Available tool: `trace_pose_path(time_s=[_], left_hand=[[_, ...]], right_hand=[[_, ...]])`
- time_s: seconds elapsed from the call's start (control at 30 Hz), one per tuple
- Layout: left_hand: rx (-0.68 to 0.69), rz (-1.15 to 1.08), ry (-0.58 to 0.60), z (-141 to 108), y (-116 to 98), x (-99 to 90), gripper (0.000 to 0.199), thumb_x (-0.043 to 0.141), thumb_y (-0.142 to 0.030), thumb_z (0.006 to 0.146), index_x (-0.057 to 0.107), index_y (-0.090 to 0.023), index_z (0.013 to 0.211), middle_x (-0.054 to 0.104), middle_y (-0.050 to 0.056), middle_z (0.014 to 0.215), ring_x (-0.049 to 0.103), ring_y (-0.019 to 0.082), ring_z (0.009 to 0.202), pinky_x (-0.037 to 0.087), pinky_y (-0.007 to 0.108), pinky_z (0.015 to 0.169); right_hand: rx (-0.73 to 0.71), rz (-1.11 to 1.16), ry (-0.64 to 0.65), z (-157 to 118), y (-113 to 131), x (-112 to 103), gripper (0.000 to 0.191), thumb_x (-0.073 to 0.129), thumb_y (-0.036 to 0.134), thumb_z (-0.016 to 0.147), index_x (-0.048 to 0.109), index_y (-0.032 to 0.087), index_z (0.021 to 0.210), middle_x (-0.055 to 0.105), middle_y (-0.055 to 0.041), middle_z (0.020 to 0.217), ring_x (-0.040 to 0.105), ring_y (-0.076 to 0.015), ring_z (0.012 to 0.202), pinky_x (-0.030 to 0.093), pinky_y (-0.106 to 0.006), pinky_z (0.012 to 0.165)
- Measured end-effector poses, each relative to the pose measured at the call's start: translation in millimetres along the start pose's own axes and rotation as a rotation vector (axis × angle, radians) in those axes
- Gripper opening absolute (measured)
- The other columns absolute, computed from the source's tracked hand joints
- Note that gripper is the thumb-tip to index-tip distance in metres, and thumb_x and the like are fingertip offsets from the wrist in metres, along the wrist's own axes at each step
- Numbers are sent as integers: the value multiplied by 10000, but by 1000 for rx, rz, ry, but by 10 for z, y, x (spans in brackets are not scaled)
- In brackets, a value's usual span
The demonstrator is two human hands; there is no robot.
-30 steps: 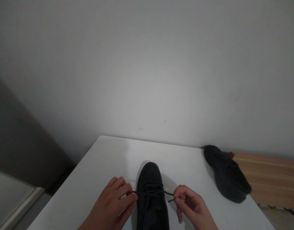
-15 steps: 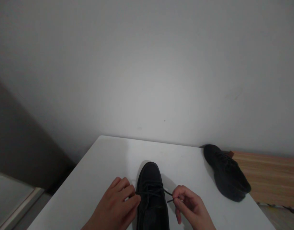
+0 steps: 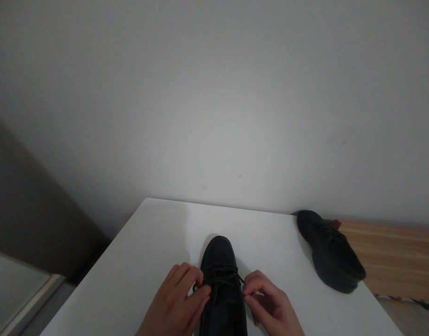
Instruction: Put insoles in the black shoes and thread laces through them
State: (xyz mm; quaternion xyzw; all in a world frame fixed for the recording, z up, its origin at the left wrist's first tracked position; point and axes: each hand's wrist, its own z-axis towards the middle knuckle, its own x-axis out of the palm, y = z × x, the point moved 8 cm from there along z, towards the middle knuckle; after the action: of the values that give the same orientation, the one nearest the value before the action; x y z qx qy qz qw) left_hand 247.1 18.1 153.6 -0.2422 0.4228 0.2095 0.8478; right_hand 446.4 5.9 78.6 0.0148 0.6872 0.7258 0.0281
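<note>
— What's nearest the camera?

— Two bare hands are working on a black shoe [image 3: 221,284] that is standing on a white table [image 3: 155,242], toe pointing away from the person. The left hand [image 3: 177,305] is resting against the shoe's left side, fingers curled and pinching a dark lace [image 3: 224,279] where it is crossing the top of the shoe.

— And the other hand?

— The right hand [image 3: 270,305] is sitting tight against the shoe's right side, thumb and forefinger closing on the other end of the same lace. Both hands are grasping lace, neither is lying slack.

— How is the lace running?

— It is stretching across the shoe between the two pinches; whether a knot is forming there is too dark to tell.

— What is lying beyond?

— A second black shoe [image 3: 331,256] is sitting well apart, at the table's far right corner, partly overhanging toward a wooden surface [image 3: 399,256]. Behind everything a plain pale wall [image 3: 214,102] is filling the view.
</note>
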Motion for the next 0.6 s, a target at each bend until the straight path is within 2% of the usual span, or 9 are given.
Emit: trace_pose_path(time_s=[0.07, 0.13, 0.23, 0.33, 0.43, 0.53, 0.6], left_hand=[[-16, -8, 19, -26, 1, 22, 212, 474, -78, 948, 655, -190, 949, 634, 67, 855, 554, 220, 790, 475, 345, 712], [-19, -23, 32, -48, -3, 47, 223, 458, -81, 959, 653, -186, 994, 658, 71, 857, 574, 217, 783, 505, 330, 711], [-30, -53, 6, -54, -8, 55, 232, 439, -91, 971, 643, -189, 1021, 685, 59, 829, 600, 204, 744, 530, 299, 687], [-51, -92, -11, -39, -32, 54, 232, 425, -105, 976, 628, -211, 943, 680, 34, 765, 613, 192, 695, 534, 278, 658], [-64, -112, -44, -27, -71, 30, 184, 455, -118, 961, 610, -217, 944, 690, 30, 778, 637, 190, 693, 541, 272, 650], [-90, -133, -58, -30, -80, 34, 64, 573, -170, 917, 592, -216, 957, 700, 37, 823, 661, 203, 723, 560, 279, 650], [-109, -136, -43, -43, -71, 67, 107, 614, -158, 879, 583, -218, 962, 698, 36, 833, 669, 207, 727, 568, 277, 644]], right_hand=[[-107, -150, -20, 10, 118, -27, 223, 715, 433, 866, 743, 225, 790, 606, -61, 952, 588, -158, 710, 510, -261, 606], [-198, -305, -12, 15, 232, -35, 148, 713, 368, 875, 772, 250, 806, 602, -62, 949, 622, -186, 792, 526, -278, 693], [-243, -427, 67, 10, 313, 1, 125, 670, 292, 911, 792, 268, 896, 618, -55, 856, 642, -190, 760, 532, -261, 649], [-289, -443, 126, -34, 355, 41, 198, 605, 212, 945, 780, 264, 1021, 669, -72, 867, 679, -197, 763, 563, -271, 685], [-390, -460, 135, -108, 399, 77, 303, 646, 139, 903, 743, 290, 1146, 701, -80, 945, 707, -198, 785, 586, -265, 728], [-457, -507, 114, -172, 400, 116, 545, 695, 101, 853, 622, 329, 1343, 708, -59, 942, 708, -185, 749, 599, -250, 731], [-483, -570, 97, -204, 379, 158, 623, 652, 77, 865, 544, 325, 1426, 703, -67, 951, 713, -195, 790, 604, -253, 745]])
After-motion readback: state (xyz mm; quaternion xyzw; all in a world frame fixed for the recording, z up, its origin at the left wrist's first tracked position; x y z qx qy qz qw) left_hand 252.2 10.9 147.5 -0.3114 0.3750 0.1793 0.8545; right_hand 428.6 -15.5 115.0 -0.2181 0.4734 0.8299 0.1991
